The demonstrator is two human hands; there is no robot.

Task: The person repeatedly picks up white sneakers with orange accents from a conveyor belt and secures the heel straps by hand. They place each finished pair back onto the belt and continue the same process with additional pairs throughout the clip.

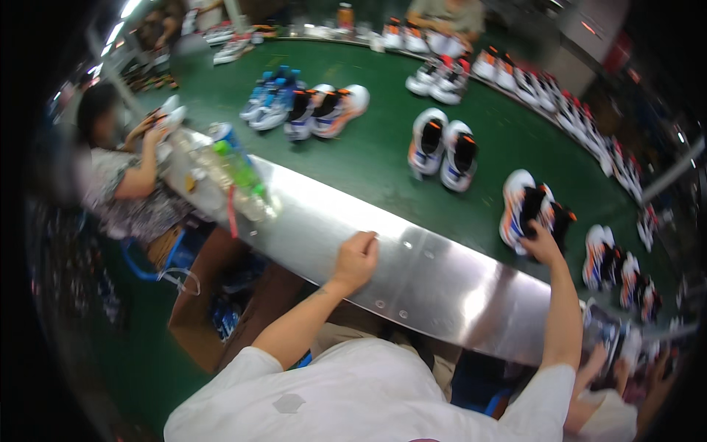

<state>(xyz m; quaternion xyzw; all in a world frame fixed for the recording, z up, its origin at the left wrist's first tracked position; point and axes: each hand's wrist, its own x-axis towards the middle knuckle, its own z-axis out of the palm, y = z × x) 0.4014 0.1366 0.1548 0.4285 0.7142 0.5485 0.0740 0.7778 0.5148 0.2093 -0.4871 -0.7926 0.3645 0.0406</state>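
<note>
My left hand (pixel 356 261) is closed in a loose fist over the metal ledge (pixel 309 214); whatever may be inside it is hidden. Out to the right, my right hand (pixel 543 244) grips the near end of a white sneaker (pixel 515 211) with orange and blue trim and a black lining. Its black-lined mate (pixel 546 210) stands against it on the green belt (pixel 353 166), partly hidden. To the left of this pair, another pair of white sneakers (pixel 443 151) stands on the belt, apart from both hands.
Blue shoes (pixel 271 102) and orange-white sneakers (pixel 339 110) stand farther left. Plastic bottles (pixel 239 171) lie on the ledge's left end, near a seated co-worker (pixel 132 166) handling a white shoe. Several pairs line the far edge. More sneakers (pixel 600 258) and another person's arms (pixel 589 376) are at right.
</note>
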